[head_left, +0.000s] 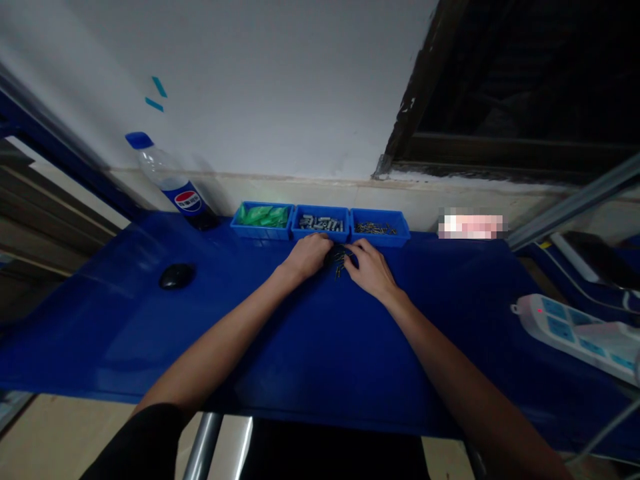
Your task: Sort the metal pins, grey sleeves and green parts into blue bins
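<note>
Both of my hands are at the far middle of the blue tabletop, on either side of a small pile of dark screw-like pieces. My left hand is closed, its fingertips turned away from view at the pile's left side; whatever they grip is hidden. On the right side, my right hand rests with thumb and fingers apart, touching the pieces. Just behind the hands stand three blue bins: the left bin has green plastic bags, the middle bin short grey metal cylinders, and the right bin thin screw-like metal parts.
A cola bottle stands at the back left, with a black mouse in front of it. To the right lies a white power strip with a plug and cable. A pixelated item sits by the wall.
</note>
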Action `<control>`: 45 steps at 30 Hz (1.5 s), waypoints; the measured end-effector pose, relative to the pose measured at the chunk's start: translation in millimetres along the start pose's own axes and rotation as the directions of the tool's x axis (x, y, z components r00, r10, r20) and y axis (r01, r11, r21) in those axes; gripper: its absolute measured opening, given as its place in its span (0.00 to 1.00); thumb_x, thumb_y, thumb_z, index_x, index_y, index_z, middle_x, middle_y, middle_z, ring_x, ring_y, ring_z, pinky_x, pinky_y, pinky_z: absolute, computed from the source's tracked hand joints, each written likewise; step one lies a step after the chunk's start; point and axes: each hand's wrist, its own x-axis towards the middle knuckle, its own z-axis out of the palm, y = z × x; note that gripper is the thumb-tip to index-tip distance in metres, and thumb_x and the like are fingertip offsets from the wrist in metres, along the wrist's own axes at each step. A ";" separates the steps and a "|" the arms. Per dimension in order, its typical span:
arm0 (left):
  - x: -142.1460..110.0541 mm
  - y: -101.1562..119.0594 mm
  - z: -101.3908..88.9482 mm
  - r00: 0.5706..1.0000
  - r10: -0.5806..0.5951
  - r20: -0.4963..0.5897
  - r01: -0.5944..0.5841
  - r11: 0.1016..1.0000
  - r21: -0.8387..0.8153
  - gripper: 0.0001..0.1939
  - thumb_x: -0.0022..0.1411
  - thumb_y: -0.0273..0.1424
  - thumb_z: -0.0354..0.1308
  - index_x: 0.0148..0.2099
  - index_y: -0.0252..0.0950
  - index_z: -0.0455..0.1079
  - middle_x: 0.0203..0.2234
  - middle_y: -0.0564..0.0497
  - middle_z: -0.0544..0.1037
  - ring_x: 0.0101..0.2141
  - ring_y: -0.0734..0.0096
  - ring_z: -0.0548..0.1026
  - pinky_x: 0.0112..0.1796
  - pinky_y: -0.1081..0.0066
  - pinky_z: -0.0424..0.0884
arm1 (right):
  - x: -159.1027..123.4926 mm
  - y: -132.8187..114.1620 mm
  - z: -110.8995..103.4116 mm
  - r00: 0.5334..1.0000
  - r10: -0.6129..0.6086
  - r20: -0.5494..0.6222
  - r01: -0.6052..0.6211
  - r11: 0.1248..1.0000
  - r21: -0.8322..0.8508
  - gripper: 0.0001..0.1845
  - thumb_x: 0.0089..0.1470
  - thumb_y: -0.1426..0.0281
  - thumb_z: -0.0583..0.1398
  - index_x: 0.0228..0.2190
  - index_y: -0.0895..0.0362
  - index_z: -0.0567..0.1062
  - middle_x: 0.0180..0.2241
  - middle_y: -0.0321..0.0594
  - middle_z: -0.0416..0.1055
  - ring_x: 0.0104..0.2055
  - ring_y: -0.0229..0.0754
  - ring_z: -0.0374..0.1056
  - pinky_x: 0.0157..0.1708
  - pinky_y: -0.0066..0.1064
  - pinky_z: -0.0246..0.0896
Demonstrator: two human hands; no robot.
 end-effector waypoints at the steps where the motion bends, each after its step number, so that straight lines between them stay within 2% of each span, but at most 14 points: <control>1: 1.1 0.7 -0.9 0.999 0.011 0.032 -0.013 0.999 0.041 0.18 0.62 0.15 0.53 0.45 0.35 0.80 0.43 0.39 0.82 0.43 0.56 0.82 0.45 0.62 0.78 | -0.2 -0.4 1.1 1.000 -0.003 0.003 0.003 1.000 -0.006 0.17 0.65 0.68 0.57 0.50 0.54 0.81 0.47 0.49 0.75 0.46 0.52 0.76 0.50 0.43 0.72; 4: 2.1 2.3 -4.8 0.996 0.010 0.085 -0.020 0.993 0.118 0.17 0.63 0.16 0.51 0.45 0.33 0.79 0.42 0.36 0.82 0.41 0.53 0.83 0.42 0.61 0.78 | -0.1 1.3 3.9 1.000 0.010 -0.005 -0.010 1.000 0.021 0.15 0.65 0.67 0.57 0.47 0.54 0.81 0.46 0.48 0.75 0.45 0.50 0.76 0.49 0.41 0.72; 7: 0.2 1.6 -7.7 0.995 -0.006 0.100 -0.004 0.995 0.101 0.15 0.63 0.17 0.53 0.44 0.33 0.78 0.41 0.36 0.82 0.39 0.53 0.83 0.41 0.60 0.78 | 1.0 5.8 5.1 0.999 0.045 -0.030 -0.043 0.996 0.074 0.14 0.64 0.67 0.58 0.47 0.55 0.81 0.45 0.47 0.76 0.41 0.48 0.76 0.46 0.40 0.73; 12: -5.6 -4.7 -5.6 0.997 -0.024 0.068 0.022 0.999 0.027 0.15 0.63 0.17 0.52 0.45 0.36 0.77 0.37 0.40 0.82 0.37 0.56 0.82 0.42 0.63 0.77 | 1.2 5.1 4.7 1.000 0.021 -0.008 -0.020 1.000 0.022 0.18 0.66 0.64 0.58 0.54 0.53 0.79 0.46 0.47 0.75 0.43 0.49 0.76 0.46 0.40 0.72; 17: -6.4 -9.6 -7.1 0.999 -0.016 0.047 0.015 0.999 0.031 0.16 0.64 0.19 0.54 0.49 0.37 0.77 0.38 0.40 0.83 0.37 0.55 0.83 0.40 0.63 0.76 | -0.6 -0.8 2.5 1.000 0.004 0.006 -0.004 0.999 -0.033 0.17 0.67 0.63 0.57 0.52 0.51 0.80 0.46 0.47 0.73 0.42 0.49 0.77 0.45 0.39 0.72; 19: -4.9 -10.2 -11.3 0.999 0.022 0.038 -0.022 1.000 0.008 0.17 0.64 0.20 0.55 0.50 0.38 0.78 0.40 0.40 0.83 0.39 0.55 0.83 0.41 0.64 0.76 | -0.9 -0.7 2.0 1.000 -0.001 0.005 0.001 1.000 -0.018 0.16 0.67 0.63 0.57 0.51 0.52 0.80 0.46 0.47 0.74 0.43 0.49 0.77 0.45 0.39 0.72; 21: -3.5 -9.9 -16.5 0.996 0.084 0.021 -0.083 0.995 -0.062 0.17 0.64 0.20 0.54 0.50 0.37 0.79 0.40 0.42 0.84 0.39 0.57 0.82 0.41 0.65 0.76 | -1.0 0.3 1.9 1.000 -0.006 0.007 0.006 1.000 0.009 0.16 0.67 0.63 0.57 0.50 0.52 0.80 0.46 0.47 0.74 0.44 0.49 0.77 0.47 0.39 0.72; 24: -2.2 -8.3 -23.2 0.992 0.129 -0.006 -0.128 0.972 -0.198 0.17 0.61 0.19 0.55 0.48 0.36 0.80 0.34 0.46 0.84 0.34 0.63 0.82 0.40 0.67 0.75 | -1.1 1.8 1.8 1.000 -0.011 0.011 0.010 0.999 0.049 0.15 0.67 0.64 0.58 0.50 0.51 0.80 0.47 0.46 0.74 0.45 0.48 0.76 0.48 0.39 0.71; 26: -1.8 -7.4 -25.6 0.994 0.107 -0.017 -0.107 0.950 -0.293 0.14 0.59 0.20 0.57 0.44 0.35 0.80 0.31 0.48 0.84 0.31 0.65 0.81 0.37 0.69 0.75 | -1.5 2.1 1.1 1.000 -0.012 -0.009 0.013 0.996 0.092 0.15 0.67 0.64 0.58 0.50 0.51 0.80 0.47 0.46 0.75 0.43 0.47 0.76 0.46 0.38 0.71; 29: -1.2 -7.1 -25.1 0.998 0.040 -0.045 -0.057 0.878 -0.475 0.07 0.59 0.24 0.61 0.39 0.35 0.78 0.31 0.48 0.85 0.32 0.66 0.83 0.37 0.70 0.76 | -2.2 2.2 -0.5 0.998 -0.028 -0.058 0.041 0.973 0.226 0.17 0.64 0.64 0.60 0.52 0.51 0.79 0.44 0.44 0.76 0.37 0.44 0.74 0.41 0.37 0.71; 33: -0.2 -6.7 -18.5 0.999 -0.017 -0.029 -0.007 0.738 -0.675 0.04 0.57 0.27 0.65 0.36 0.33 0.77 0.30 0.46 0.85 0.31 0.67 0.83 0.34 0.71 0.77 | -2.2 4.4 0.0 0.996 0.003 -0.088 0.042 0.867 0.497 0.15 0.61 0.63 0.65 0.48 0.51 0.81 0.39 0.41 0.81 0.36 0.43 0.75 0.40 0.37 0.72; 37: 0.2 -5.1 -12.0 1.000 -0.020 0.022 0.030 0.656 -0.754 0.07 0.57 0.30 0.67 0.35 0.32 0.76 0.29 0.45 0.84 0.28 0.70 0.81 0.31 0.72 0.76 | -0.6 12.1 2.8 0.991 0.133 -0.028 -0.067 0.654 0.754 0.12 0.55 0.59 0.70 0.38 0.52 0.84 0.35 0.39 0.83 0.38 0.44 0.79 0.44 0.40 0.75; 41: 0.1 -3.6 -8.2 0.997 -0.016 0.075 0.068 0.638 -0.767 0.09 0.57 0.32 0.68 0.36 0.30 0.75 0.30 0.44 0.84 0.30 0.70 0.81 0.31 0.74 0.75 | 1.7 19.1 0.9 0.980 0.189 0.062 -0.149 0.490 0.859 0.13 0.46 0.60 0.75 0.34 0.52 0.85 0.33 0.39 0.83 0.34 0.42 0.79 0.42 0.37 0.76; 45: -0.1 -1.7 -6.7 0.993 0.014 0.115 0.079 0.646 -0.759 0.08 0.60 0.31 0.65 0.40 0.31 0.75 0.32 0.44 0.85 0.31 0.69 0.83 0.32 0.75 0.74 | 2.6 18.5 -3.1 0.975 0.186 0.124 -0.193 0.421 0.886 0.16 0.44 0.58 0.76 0.35 0.52 0.85 0.32 0.39 0.83 0.33 0.43 0.79 0.40 0.39 0.76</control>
